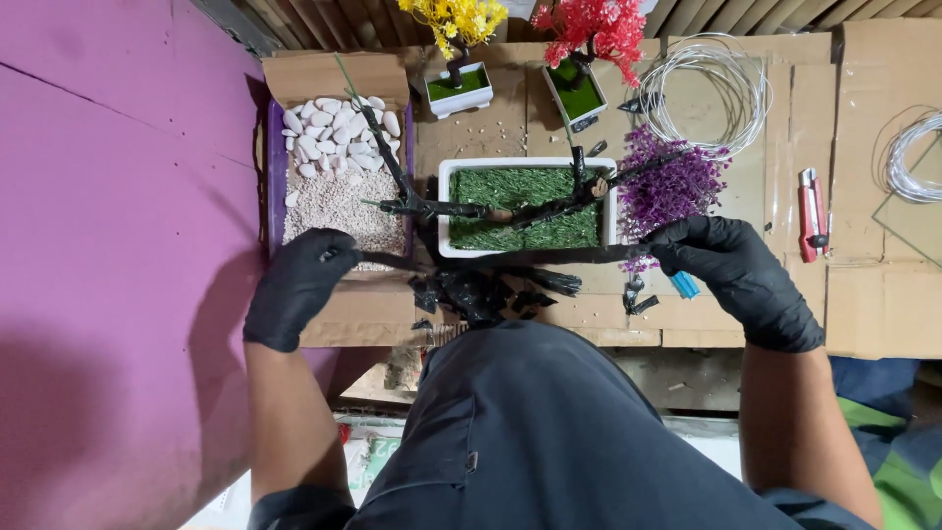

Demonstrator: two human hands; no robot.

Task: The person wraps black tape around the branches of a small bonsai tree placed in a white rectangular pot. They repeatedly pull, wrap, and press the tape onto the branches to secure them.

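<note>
Both my hands wear black gloves. My left hand (pixel 297 285) pinches one end of a long black wrapped wire stem (pixel 520 257), and my right hand (pixel 738 275) grips its other end, holding it stretched level in front of a white rectangular pot (pixel 444 211) filled with green artificial grass. A black-wrapped branching trunk (pixel 471 209) lies across that pot. A purple artificial flower sprig (pixel 667 186) sits at the pot's right end, close to my right hand. Scraps of black tape (pixel 481 292) lie under the stem, near my lap.
A box of white pebbles and fine gravel (pixel 339 177) stands left of the pot. Two small potted trees, yellow (pixel 456 49) and red (pixel 589 49), stand at the back. Coiled silver wire (pixel 706 88) and a red utility knife (pixel 811 214) lie on the cardboard at right. A blue object (pixel 685 286) lies under my right hand.
</note>
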